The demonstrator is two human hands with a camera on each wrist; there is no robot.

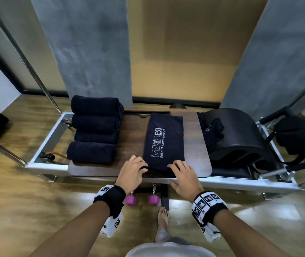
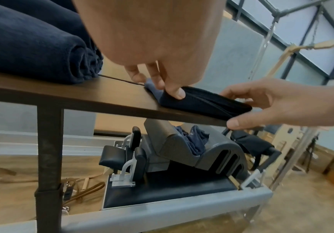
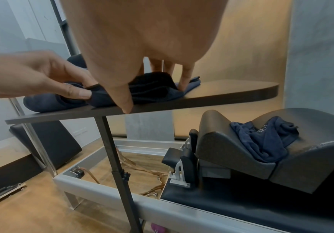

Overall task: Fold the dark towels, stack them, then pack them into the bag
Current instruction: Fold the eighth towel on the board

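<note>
A dark towel (image 1: 163, 140) with white lettering lies flat on the wooden table (image 1: 133, 143). Its near end is folded up into a thick edge (image 2: 201, 100). My left hand (image 1: 142, 168) pinches the left end of that edge between thumb and fingers (image 3: 78, 93). My right hand (image 1: 175, 166) presses straight fingers (image 3: 184, 82) on its right end, with the thumb (image 2: 235, 123) at the table's edge. Several rolled dark towels (image 1: 94, 130) lie in a row on the table's left. One crumpled dark towel (image 1: 213, 130) sits on the black barrel. A black bag (image 1: 296, 136) hangs at far right.
The table stands over a metal exercise frame (image 1: 42, 164). A black curved barrel (image 1: 240, 138) fills the frame's right side. Two pink dumbbells (image 1: 142, 199) and my bare foot (image 1: 162, 217) are on the wooden floor below the table's front edge. Metal poles stand at left.
</note>
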